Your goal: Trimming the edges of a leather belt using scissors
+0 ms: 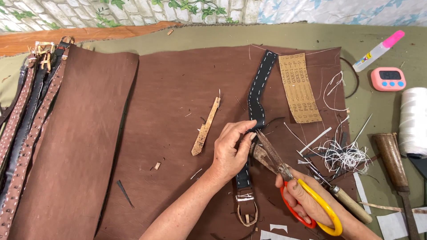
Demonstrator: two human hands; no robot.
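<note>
I see my left hand (231, 151) pinching a narrow black leather strap with white stitching (262, 84) near its middle, thumb and fingers pressed together on the strap's edge. The strap lies along a large brown leather sheet (169, 89), its metal buckle (247, 213) at the near end. My right hand (311, 200) grips a pair of scissors with orange and yellow handles (284, 171), fingers through the loops, blades parted and pointed at the strap just beside my left fingers. A tangle of white thread (344, 155) lies to the right, a strip of tan sandpaper (299, 89) beside the strap's far end, and studded brown belts (22, 129) far left.
</note>
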